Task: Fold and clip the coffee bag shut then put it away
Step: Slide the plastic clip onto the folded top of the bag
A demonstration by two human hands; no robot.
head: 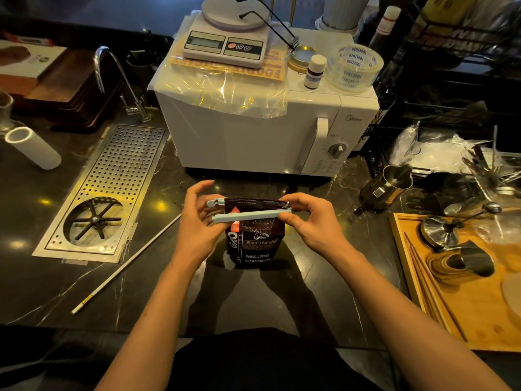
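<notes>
I see the coffee bag standing upright on the dark worktop, between my two hands and just in front of the white microwave. Its top is folded over, and the pale blue clip lies across that fold, running from one hand to the other.

My left hand is curled around the clip's left end, thumb and fingers partly closed; the clip's two arms spread apart there, one arm poking up behind the bag's top edge, the other lying across the front. My right hand pinches the clip's right end together with the bag's top corner, fingers on top and thumb in front, closed tight on both. The clip reads as not fully snapped on the left side.

Out beyond the left hand, a thin white rod lies slanted on the worktop, and farther that way the perforated steel drain tray is set into the surface. Past the right hand sits a wooden tray carrying metal coffee tools, with a small steel pitcher lying tipped just beyond it. On top of the microwave, beyond both hands, rest a kitchen scale and a roll of clear tape.
</notes>
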